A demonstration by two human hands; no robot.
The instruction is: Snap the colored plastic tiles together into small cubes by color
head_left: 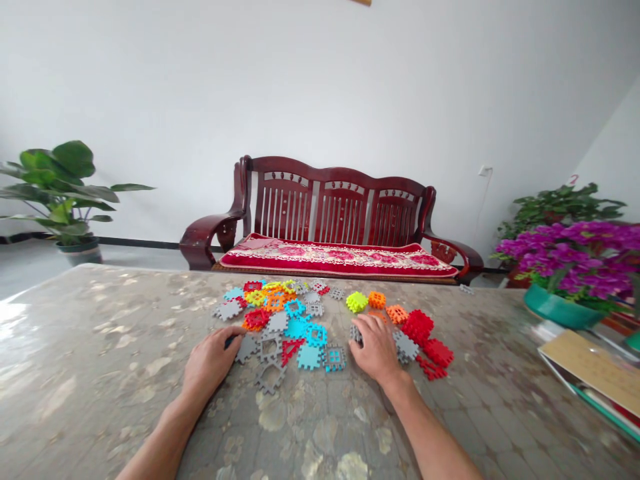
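A dark red wooden bench (330, 220) stands against a white wall (320, 87), with potted plants (63, 193) at either side.

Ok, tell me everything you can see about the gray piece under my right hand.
The gray piece is mostly hidden beneath the right hand; only a small notched edge shows past the fingers on the thumb side. It looks like flat, matte plastic with a toothed outline, like the other gray tiles nearby. It lies on the table, at the right of the spread of coloured tiles. Whether the fingers grip it or just rest on it cannot be told.
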